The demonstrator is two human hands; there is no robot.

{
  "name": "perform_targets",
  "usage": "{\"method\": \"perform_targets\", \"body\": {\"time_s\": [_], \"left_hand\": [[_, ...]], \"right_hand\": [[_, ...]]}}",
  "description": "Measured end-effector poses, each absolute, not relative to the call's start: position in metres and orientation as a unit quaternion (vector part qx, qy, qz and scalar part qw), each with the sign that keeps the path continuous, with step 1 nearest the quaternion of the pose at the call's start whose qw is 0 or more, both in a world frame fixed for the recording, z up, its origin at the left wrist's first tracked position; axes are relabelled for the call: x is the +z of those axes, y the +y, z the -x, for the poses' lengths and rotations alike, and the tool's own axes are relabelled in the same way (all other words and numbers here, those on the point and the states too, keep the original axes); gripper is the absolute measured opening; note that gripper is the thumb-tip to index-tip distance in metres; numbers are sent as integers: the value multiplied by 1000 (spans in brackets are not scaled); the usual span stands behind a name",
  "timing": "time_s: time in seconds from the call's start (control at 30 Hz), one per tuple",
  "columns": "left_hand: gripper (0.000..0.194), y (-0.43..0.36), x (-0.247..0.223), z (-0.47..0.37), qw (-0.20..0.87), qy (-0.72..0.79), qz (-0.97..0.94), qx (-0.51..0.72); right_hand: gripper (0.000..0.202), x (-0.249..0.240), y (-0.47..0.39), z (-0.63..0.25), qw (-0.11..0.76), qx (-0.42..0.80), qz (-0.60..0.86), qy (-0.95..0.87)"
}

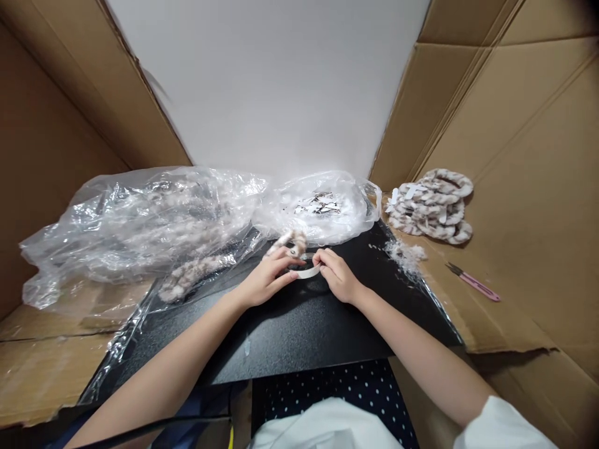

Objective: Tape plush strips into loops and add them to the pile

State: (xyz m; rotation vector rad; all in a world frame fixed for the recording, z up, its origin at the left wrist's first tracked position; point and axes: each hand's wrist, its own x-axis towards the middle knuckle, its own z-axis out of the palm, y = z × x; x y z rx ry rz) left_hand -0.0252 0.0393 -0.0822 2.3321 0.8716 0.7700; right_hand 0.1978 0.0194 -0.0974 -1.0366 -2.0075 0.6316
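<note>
Strip (309, 273) is being pinched between left hand (266, 279) and right hand (340, 279) beside fuzzy loop (296, 239); tagged bands (440, 206) are sitting stacked, plastic bag (44, 255) is holding more fuzzy pieces (182, 199)

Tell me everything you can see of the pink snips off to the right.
The pink thread snips have a slim, smooth handle section, plastic-looking or coated, and short, dark, metal-looking blades whose tips look slightly apart. They lie flat and aslant on the cardboard, blades toward the black tabletop, handle end toward the lower right. The stacked fluffy loops sit beyond them. Only the cardboard touches them; neither hand does. Finer detail is too small to tell.
</note>
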Motion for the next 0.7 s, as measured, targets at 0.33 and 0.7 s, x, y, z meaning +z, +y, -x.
{"method": "perform_targets", "body": {"time_s": [0.33, 0.7], "left_hand": [[32, 32, -94, 13, 118, 366, -871, 305], [36, 30, -93, 4, -30, 378, -872, 310]], "right_hand": [[11, -98, 8, -177, 559, 152, 429, -693], [14, -102, 7, -172, 561, 210, 462, -653]]}}
